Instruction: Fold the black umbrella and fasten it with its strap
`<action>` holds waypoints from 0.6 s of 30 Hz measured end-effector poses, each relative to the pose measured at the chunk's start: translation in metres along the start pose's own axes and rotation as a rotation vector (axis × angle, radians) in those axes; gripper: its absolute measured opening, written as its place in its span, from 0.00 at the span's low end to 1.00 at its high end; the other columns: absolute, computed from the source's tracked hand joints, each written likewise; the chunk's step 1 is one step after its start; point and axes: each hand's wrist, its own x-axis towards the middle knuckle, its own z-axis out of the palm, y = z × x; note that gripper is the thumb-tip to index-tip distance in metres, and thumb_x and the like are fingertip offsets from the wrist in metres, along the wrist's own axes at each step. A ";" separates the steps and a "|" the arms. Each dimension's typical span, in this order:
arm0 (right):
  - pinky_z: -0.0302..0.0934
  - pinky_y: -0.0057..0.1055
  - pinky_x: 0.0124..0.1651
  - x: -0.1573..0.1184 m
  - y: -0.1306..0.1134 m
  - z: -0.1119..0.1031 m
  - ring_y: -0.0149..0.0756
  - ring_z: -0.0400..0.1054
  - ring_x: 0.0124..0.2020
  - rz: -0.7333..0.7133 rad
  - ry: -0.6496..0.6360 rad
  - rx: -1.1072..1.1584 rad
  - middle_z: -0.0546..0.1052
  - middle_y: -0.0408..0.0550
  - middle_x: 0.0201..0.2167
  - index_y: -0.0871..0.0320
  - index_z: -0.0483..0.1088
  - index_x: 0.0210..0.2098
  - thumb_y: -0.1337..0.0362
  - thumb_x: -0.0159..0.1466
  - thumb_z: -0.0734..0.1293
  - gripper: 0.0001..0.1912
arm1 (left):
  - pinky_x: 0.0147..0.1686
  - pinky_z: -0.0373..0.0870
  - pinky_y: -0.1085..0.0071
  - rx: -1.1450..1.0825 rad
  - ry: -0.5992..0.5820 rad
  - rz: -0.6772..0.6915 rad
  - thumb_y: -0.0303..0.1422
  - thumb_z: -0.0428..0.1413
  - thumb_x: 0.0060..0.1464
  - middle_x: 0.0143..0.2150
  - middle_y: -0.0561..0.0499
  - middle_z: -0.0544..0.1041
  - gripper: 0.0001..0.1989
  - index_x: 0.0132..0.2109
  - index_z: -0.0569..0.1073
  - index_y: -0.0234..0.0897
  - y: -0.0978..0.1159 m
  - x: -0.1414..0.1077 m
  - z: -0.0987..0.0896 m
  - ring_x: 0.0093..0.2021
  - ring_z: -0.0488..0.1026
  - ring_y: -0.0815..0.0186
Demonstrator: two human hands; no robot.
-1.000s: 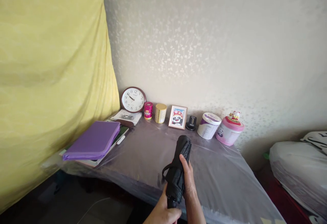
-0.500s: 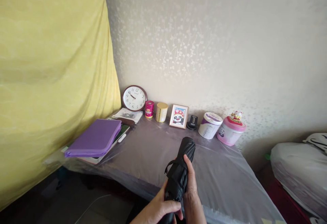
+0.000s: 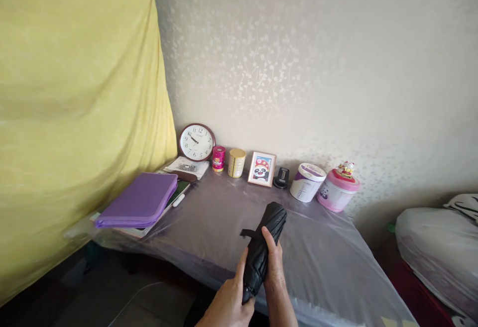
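Note:
A folded black umbrella point(image 3: 257, 257) is held in both hands above the front edge of the table, tilted with its far end up and to the right. My left hand point(image 3: 233, 292) is closed round its lower end. Farther up, my right hand point(image 3: 274, 260) wraps the umbrella from the right, its thumb lying along the cloth. A loose black strap point(image 3: 247, 233) sticks out to the left from the umbrella's side. The fingers behind the umbrella are hidden.
On the plastic-covered table point(image 3: 321, 247) lies a purple folder point(image 3: 138, 200) at left. Along the wall stand a clock point(image 3: 196, 142), a pink can point(image 3: 218, 159), a yellow can point(image 3: 236, 163), a panda picture frame point(image 3: 262, 168), a white tub point(image 3: 307, 182) and a pink tub point(image 3: 338, 190).
The strap, which curved close to the umbrella, now juts straight out leftward. My right thumb has shifted left across the cloth, and my left hand has changed its hold at the lower end.

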 end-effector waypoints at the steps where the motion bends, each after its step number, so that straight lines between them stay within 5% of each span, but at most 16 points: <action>1: 0.62 0.30 0.24 -0.001 -0.001 0.000 0.32 0.65 0.19 0.042 -0.027 0.034 0.71 0.40 0.19 0.61 0.69 0.35 0.47 0.47 0.70 0.25 | 0.26 0.62 0.73 -0.147 -0.086 -0.005 0.30 0.52 0.43 0.30 0.53 0.73 0.40 0.63 0.43 0.39 0.005 -0.001 -0.003 0.23 0.70 0.68; 3: 0.63 0.31 0.23 -0.003 -0.002 -0.001 0.33 0.66 0.18 0.111 -0.079 0.075 0.71 0.42 0.18 0.61 0.69 0.31 0.45 0.47 0.69 0.25 | 0.20 0.60 0.75 -0.481 -0.262 -0.041 0.32 0.51 0.43 0.27 0.56 0.71 0.39 0.62 0.44 0.40 0.013 -0.002 -0.006 0.17 0.66 0.72; 5: 0.63 0.32 0.24 -0.003 -0.003 -0.002 0.35 0.67 0.20 0.124 -0.104 0.077 0.72 0.43 0.18 0.61 0.69 0.30 0.44 0.48 0.68 0.25 | 0.16 0.56 0.78 -0.669 -0.319 -0.049 0.32 0.51 0.41 0.24 0.58 0.70 0.37 0.60 0.48 0.38 0.016 -0.001 -0.003 0.14 0.62 0.74; 9: 0.65 0.32 0.27 0.000 -0.002 -0.003 0.38 0.70 0.24 0.040 -0.097 0.024 0.75 0.45 0.22 0.63 0.69 0.36 0.45 0.47 0.69 0.28 | 0.14 0.55 0.78 -0.551 -0.220 -0.079 0.29 0.50 0.42 0.21 0.59 0.68 0.36 0.60 0.48 0.36 0.005 0.006 0.011 0.11 0.59 0.74; 12: 0.66 0.32 0.30 0.004 0.002 -0.002 0.40 0.71 0.27 -0.035 -0.074 -0.031 0.76 0.46 0.26 0.62 0.69 0.40 0.48 0.44 0.72 0.30 | 0.31 0.68 0.72 -0.224 0.001 0.025 0.23 0.49 0.42 0.43 0.45 0.74 0.41 0.63 0.43 0.38 -0.007 0.010 0.017 0.32 0.74 0.64; 15: 0.66 0.32 0.32 0.006 0.007 0.000 0.40 0.72 0.30 -0.069 -0.039 -0.059 0.77 0.46 0.29 0.61 0.67 0.43 0.52 0.43 0.74 0.32 | 0.51 0.60 0.70 0.090 0.142 0.069 0.18 0.48 0.42 0.61 0.40 0.59 0.43 0.64 0.40 0.36 -0.012 0.010 0.012 0.57 0.62 0.59; 18: 0.67 0.32 0.33 0.007 0.012 0.002 0.39 0.72 0.31 -0.070 -0.021 -0.058 0.77 0.45 0.30 0.60 0.66 0.44 0.53 0.46 0.73 0.29 | 0.54 0.57 0.70 0.141 0.086 0.073 0.18 0.48 0.43 0.64 0.43 0.53 0.43 0.65 0.39 0.38 -0.008 0.008 0.002 0.59 0.59 0.60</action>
